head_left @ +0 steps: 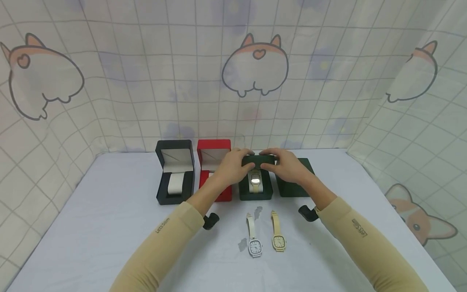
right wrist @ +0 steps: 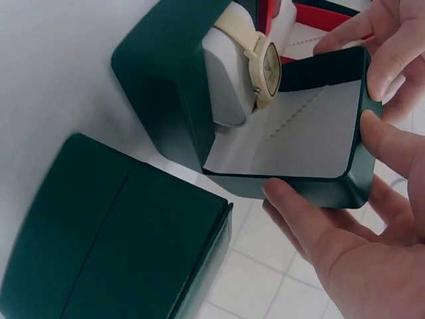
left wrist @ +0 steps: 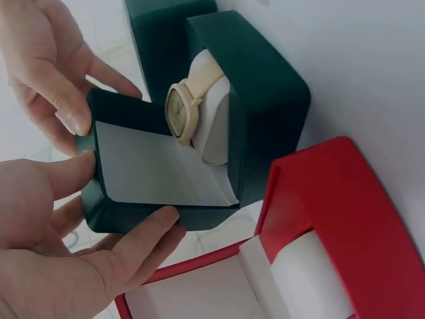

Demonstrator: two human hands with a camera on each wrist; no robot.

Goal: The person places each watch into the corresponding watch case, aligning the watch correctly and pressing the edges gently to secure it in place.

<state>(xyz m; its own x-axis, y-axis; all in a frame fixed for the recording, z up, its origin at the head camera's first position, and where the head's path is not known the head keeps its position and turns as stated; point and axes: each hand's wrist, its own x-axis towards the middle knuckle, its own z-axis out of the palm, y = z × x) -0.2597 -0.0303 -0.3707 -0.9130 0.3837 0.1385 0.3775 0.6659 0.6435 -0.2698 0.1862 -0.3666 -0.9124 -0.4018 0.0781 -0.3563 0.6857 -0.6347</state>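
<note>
Both hands are at a green watch box, whose lid stands raised. My left hand grips the lid's left side, thumb on the front edge and fingers around the side and back. On the opposite side my right hand holds the lid the same way. Inside the box, a cream-strapped wristwatch is wrapped around a white cushion. The right wrist view shows the lid's pale lining facing the watch, apart from it.
Left of this box stand an open red watch box and an open black one with a white cushion. A closed green box is at the right. Nearer lie a white watch and a yellowish watch, beside grey patches.
</note>
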